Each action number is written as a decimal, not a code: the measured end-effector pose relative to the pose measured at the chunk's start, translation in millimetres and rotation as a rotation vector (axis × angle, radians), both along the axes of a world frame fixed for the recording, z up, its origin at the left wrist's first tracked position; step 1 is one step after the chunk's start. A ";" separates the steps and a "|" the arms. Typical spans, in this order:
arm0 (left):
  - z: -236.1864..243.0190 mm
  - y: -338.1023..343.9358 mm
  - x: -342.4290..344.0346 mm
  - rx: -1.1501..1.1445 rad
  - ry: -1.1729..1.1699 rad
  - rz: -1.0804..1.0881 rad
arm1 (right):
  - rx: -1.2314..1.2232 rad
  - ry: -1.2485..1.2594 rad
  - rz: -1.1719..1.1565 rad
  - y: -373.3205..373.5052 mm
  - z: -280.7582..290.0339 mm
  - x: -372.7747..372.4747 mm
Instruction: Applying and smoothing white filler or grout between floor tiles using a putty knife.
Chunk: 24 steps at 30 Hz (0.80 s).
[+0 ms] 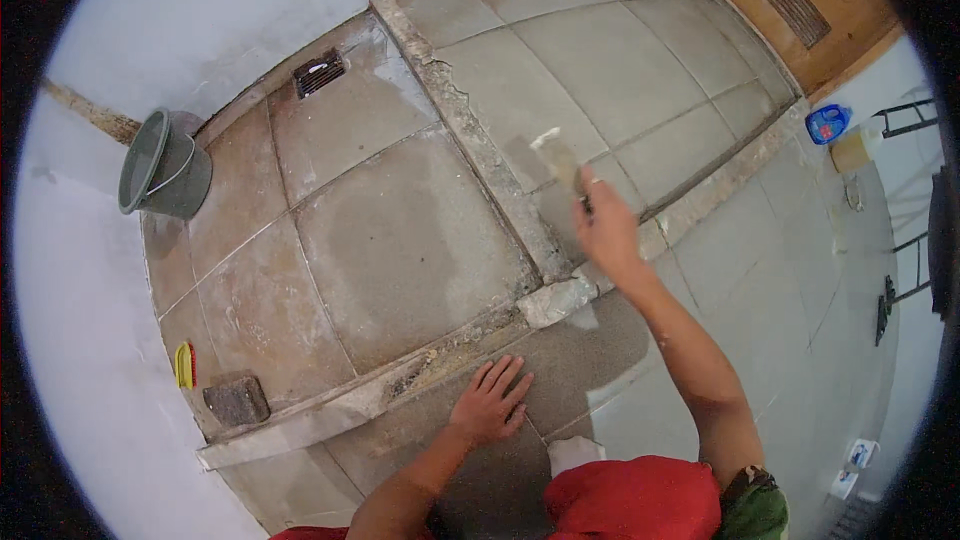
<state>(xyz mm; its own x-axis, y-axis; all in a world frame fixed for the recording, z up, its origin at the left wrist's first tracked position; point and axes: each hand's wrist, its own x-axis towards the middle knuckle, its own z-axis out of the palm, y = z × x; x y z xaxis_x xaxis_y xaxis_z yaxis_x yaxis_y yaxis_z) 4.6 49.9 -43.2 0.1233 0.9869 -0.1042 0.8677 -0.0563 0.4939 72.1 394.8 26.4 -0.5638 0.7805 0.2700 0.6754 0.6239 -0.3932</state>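
Note:
My right hand [607, 230] is closed around the handle of a scraper [555, 153], whose wide pale blade points away from me. The scraper is over the far floor tiles, just past the corner of the low curb [470, 135]; I cannot tell whether the blade touches the floor. Fingers spread, my left hand [488, 402] rests on the floor tiles beside the near curb [330, 410]. A whitish lump [557, 302] sits where the curbs meet, between my two hands.
A grey bucket [185, 180] stands by the left wall, with a floor drain [318, 73] farther back. A yellow brush [185, 365] and a dark block [236, 400] lie at near left. On the right are a blue bottle [827, 124], a yellowish container [853, 152] and a brown door [800, 5].

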 end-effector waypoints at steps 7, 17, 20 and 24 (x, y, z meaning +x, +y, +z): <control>-3.4 -1.6 -2.0 0.060 -0.002 0.030 | -0.166 -0.294 0.164 -31.6 8.3 -8.7; 2.1 1.6 3.7 0.063 0.009 0.039 | -0.274 -0.210 0.292 -61.4 22.0 39.9; 1.0 3.2 7.1 0.109 -0.004 0.049 | -0.430 -0.244 0.302 -72.5 31.8 58.4; 7.4 5.3 22.2 0.088 0.102 0.133 | -0.369 -0.123 0.309 -91.7 22.8 89.6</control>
